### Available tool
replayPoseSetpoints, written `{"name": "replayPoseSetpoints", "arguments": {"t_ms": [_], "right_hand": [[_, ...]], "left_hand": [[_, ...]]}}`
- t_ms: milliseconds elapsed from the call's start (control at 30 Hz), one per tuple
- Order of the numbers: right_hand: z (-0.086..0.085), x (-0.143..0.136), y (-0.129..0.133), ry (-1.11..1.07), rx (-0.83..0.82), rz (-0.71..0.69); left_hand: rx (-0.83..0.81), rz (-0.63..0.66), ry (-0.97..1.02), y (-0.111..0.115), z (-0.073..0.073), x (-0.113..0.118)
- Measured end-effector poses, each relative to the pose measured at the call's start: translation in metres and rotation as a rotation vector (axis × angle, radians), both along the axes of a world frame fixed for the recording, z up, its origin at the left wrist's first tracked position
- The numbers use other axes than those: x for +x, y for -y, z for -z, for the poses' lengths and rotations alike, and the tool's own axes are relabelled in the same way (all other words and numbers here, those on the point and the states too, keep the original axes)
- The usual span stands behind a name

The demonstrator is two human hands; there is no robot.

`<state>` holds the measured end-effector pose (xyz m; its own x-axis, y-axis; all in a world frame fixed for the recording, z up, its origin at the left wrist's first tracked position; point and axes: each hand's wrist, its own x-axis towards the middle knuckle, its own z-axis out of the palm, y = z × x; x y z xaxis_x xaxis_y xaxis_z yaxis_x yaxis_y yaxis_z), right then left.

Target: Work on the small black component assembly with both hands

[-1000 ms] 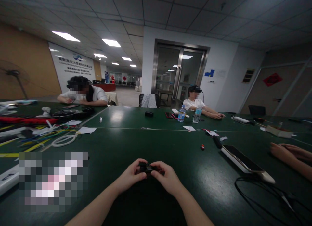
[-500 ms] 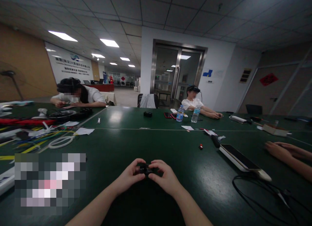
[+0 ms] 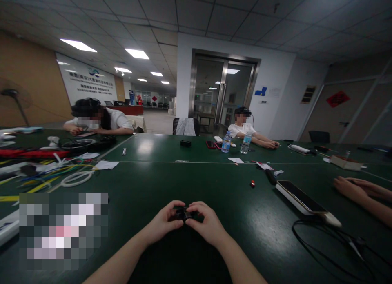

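Between my two hands is a small, dark, glossy object, held just above the green table near its front edge. Its kind is too dark and too covered to make out. My left hand pinches its left side, thumb below and fingers on top. From the right, my right hand grips it the same way, with the fingertips of both hands almost meeting. The fingers hide part of the object.
To the right lie a small red item, a phone on a white power bank and a black cable. Another person's hands rest at far right. Two water bottles stand farther back. Cables clutter the left.
The dark object has turned very slightly between my fingers. My hands have stayed almost in the same place.
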<state>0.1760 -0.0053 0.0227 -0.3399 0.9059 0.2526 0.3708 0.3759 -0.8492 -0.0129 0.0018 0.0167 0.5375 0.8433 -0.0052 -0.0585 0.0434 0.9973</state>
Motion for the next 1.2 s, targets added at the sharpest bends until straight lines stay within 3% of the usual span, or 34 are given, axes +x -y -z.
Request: {"name": "replayPoseSetpoints", "arguments": {"t_ms": [300, 467, 967, 1200], "right_hand": [[0.001, -0.001, -0.001, 0.014, 0.016, 0.012], [0.001, 0.000, -0.001, 0.015, 0.016, 0.029], [-0.008, 0.011, -0.008, -0.101, -0.008, 0.201], [0.000, 0.018, -0.018, -0.228, 0.005, 0.314]], "left_hand": [[0.027, 0.006, 0.002, -0.005, 0.011, -0.002], [0.018, -0.012, -0.015, -0.004, 0.009, -0.002], [-0.026, -0.055, 0.005, -0.002, 0.002, -0.006], [-0.004, -0.052, 0.039, -0.004, 0.006, -0.005]]}}
